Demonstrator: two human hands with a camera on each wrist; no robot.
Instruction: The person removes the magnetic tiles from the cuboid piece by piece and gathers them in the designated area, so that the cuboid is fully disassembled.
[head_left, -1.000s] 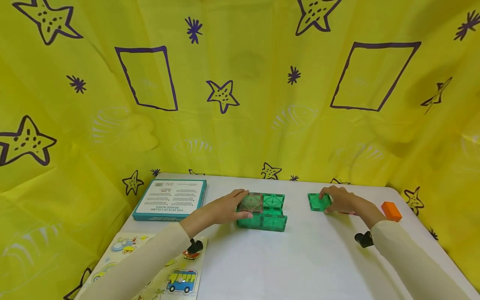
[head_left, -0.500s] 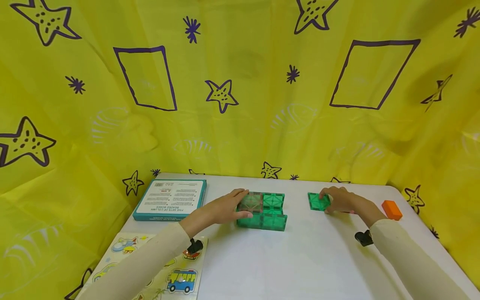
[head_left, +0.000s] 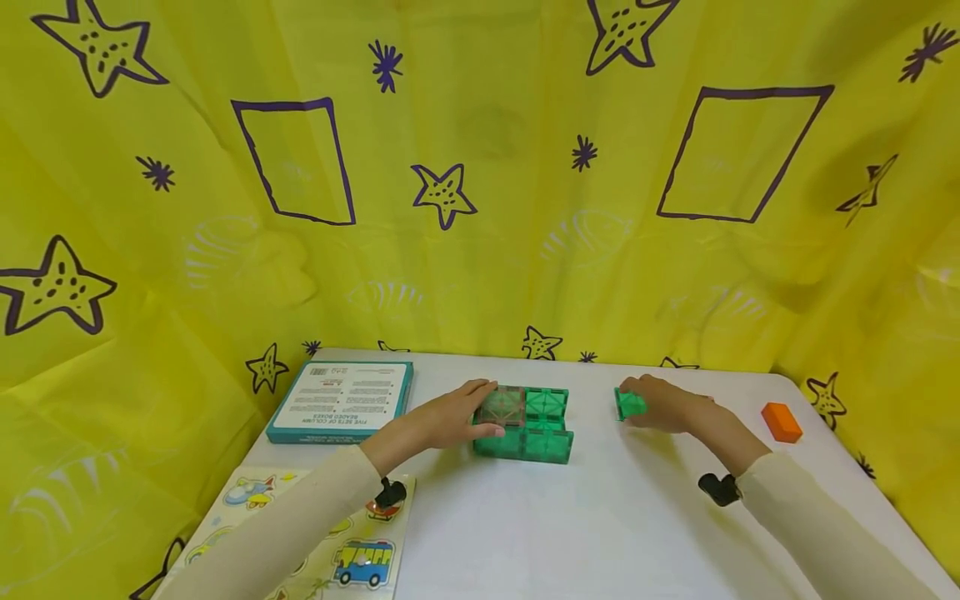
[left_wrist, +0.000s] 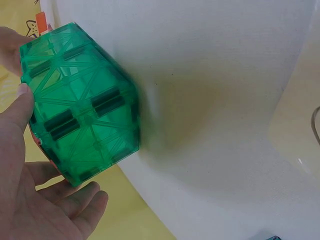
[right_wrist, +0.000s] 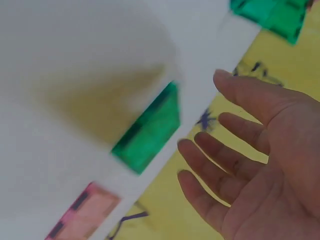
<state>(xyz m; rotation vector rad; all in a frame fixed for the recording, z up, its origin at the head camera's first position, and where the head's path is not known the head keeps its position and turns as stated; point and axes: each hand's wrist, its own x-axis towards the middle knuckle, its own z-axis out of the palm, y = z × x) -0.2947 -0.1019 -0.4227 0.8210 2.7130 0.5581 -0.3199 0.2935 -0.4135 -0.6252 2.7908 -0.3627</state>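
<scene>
Several green see-through magnetic tiles form a box (head_left: 546, 404) in the middle of the white table, with a reddish tile (head_left: 504, 406) on its back left. My left hand (head_left: 450, 417) grips the box's left side, thumb in front and fingers behind; the left wrist view has the green box (left_wrist: 85, 110) above the palm. Farther right, a loose green tile (head_left: 628, 404) is partly covered by my right hand (head_left: 660, 404) in the head view. In the right wrist view that green tile (right_wrist: 150, 135) lies apart from the loosely bent fingers, and a pink tile (right_wrist: 82, 212) lies near it.
An orange block (head_left: 782, 422) lies at the right of the table. Left of the box is a teal-edged flat carton (head_left: 341, 400), with a picture puzzle board (head_left: 375, 530) under the left sleeve. A yellow patterned curtain (head_left: 495, 275) closes off the back.
My right hand has shifted left, covering more of the loose green tile. The pink tile that peeked out below that hand is hidden in the head view now. My left hand has stayed put.
</scene>
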